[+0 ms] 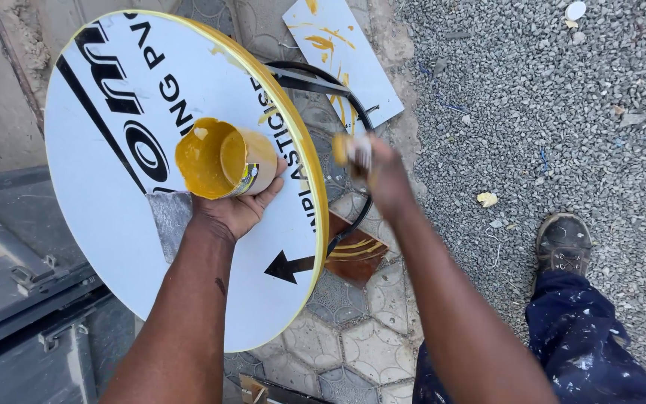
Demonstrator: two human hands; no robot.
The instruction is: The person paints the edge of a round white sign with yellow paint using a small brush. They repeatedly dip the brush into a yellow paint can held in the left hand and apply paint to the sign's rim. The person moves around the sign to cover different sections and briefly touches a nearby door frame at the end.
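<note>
We are looking down on a round white sign board (114, 224), smooth and flat, printed with black lettering and a black arrow near its lower right edge, its thin rim coated in glossy yellow. Our left hand (237, 209) is wrapped around a small cylindrical tin of yellow paint (222, 158), fingers clamped on its side, holding it tilted over the middle of the board so we see the thick, wet yellow inside. Our right hand (384, 173) is closed around the handle of a paintbrush (353, 150), its yellow-loaded tip just beside the board's right rim. A grey, rough patch (167, 221) sits on the board beside the left wrist. Behind the rim a curved black metal frame (338, 90) shows. Beyond the board's top edge, a white rectangular panel (345, 56) streaked with yellow lies on patterned paving tiles (368, 337). To the right, loose grey gravel (547, 112), a dusty shoe (562, 241) and paint-speckled blue trousers (592, 337).
</note>
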